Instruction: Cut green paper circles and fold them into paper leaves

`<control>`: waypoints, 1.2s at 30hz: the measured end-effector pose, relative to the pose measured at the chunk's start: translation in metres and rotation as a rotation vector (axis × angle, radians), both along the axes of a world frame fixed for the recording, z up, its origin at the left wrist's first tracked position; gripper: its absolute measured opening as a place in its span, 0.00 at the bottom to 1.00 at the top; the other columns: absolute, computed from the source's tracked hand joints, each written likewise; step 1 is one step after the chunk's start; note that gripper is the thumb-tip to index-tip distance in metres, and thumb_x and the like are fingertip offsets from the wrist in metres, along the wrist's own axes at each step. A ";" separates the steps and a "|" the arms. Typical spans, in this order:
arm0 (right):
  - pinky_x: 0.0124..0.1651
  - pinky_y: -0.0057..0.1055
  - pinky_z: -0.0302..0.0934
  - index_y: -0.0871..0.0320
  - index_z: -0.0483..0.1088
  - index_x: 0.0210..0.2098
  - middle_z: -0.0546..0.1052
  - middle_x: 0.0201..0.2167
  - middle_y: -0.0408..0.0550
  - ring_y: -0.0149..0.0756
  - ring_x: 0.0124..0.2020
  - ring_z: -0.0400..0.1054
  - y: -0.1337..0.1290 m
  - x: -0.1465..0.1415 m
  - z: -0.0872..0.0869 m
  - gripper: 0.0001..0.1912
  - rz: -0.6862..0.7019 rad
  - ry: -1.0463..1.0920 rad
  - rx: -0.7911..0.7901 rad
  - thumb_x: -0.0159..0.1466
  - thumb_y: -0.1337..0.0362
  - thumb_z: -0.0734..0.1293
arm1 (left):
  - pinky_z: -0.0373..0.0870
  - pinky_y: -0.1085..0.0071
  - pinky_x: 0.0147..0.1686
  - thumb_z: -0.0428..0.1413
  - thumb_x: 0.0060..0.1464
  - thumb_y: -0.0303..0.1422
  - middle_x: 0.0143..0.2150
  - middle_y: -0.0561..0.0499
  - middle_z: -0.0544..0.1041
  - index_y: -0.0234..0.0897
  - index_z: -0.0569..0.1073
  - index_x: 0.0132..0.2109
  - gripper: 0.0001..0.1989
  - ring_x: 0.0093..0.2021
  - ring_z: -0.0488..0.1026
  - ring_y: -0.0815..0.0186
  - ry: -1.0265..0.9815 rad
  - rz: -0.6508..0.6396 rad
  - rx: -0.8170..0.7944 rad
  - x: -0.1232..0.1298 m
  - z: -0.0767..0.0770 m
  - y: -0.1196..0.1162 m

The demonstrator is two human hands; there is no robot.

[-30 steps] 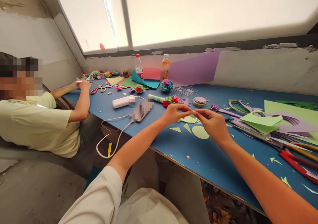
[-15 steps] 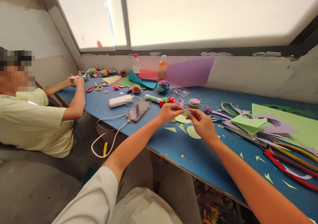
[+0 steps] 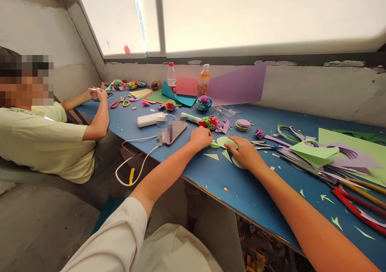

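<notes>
My left hand point(image 3: 201, 138) is closed, its fingers curled down at the left end of a small group of light green paper circles. What it pinches, if anything, is hidden behind the knuckles. My right hand point(image 3: 245, 151) has thumb and fingers at the right edge of a light green paper circle point(image 3: 223, 142), gripping it. Another green paper circle point(image 3: 238, 162) lies partly under that hand. Triangular green scraps point(image 3: 211, 156) rest on the blue table point(image 3: 208, 171) just in front.
Scissors with red handles point(image 3: 356, 207) and cut paper sheets point(image 3: 350, 143) lie to the right. Behind my hands are a stack of purple circles point(image 3: 243, 124), a glue stick point(image 3: 190, 118), paper flowers point(image 3: 208, 122) and a phone point(image 3: 176, 132). A co-worker point(image 3: 45, 139) sits at the left.
My hands, which met over a green paper piece, have come apart and lowered. The left fingers have curled in, while the right hand lies over the circles. The view has shifted slightly.
</notes>
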State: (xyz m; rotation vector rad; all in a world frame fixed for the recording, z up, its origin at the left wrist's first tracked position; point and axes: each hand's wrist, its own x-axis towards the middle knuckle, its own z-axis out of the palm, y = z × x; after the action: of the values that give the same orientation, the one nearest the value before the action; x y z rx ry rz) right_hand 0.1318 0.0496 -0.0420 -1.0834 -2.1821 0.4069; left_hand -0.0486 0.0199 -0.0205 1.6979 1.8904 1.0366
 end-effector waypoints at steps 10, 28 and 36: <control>0.53 0.52 0.54 0.56 0.75 0.26 0.77 0.39 0.57 0.55 0.46 0.67 -0.007 -0.003 0.003 0.17 -0.030 0.132 -0.065 0.52 0.48 0.67 | 0.62 0.67 0.53 0.52 0.54 0.29 0.46 0.45 0.74 0.33 0.74 0.37 0.07 0.50 0.68 0.62 0.003 -0.188 0.170 0.007 0.003 -0.001; 0.36 0.33 0.63 0.57 0.74 0.30 0.76 0.28 0.46 0.36 0.32 0.69 -0.028 -0.012 0.017 0.24 -0.030 0.647 -0.480 0.43 0.44 0.73 | 0.64 0.76 0.28 0.62 0.42 0.40 0.28 0.52 0.74 0.30 0.73 0.33 0.16 0.28 0.69 0.73 -0.659 -0.410 0.118 0.017 0.001 0.000; 0.40 0.37 0.65 0.58 0.73 0.31 0.76 0.29 0.45 0.35 0.32 0.69 -0.028 -0.009 0.019 0.21 -0.072 0.758 -0.423 0.44 0.49 0.73 | 0.65 0.75 0.30 0.61 0.45 0.36 0.28 0.51 0.75 0.29 0.75 0.35 0.13 0.28 0.68 0.73 -0.538 -0.466 0.171 0.016 0.001 -0.002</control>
State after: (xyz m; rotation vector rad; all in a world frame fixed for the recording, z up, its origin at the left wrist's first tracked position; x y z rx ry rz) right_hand 0.1228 0.0220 -0.0230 -0.9919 -1.4088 1.0819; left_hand -0.0327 0.0181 -0.0192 1.6206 1.0378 1.3097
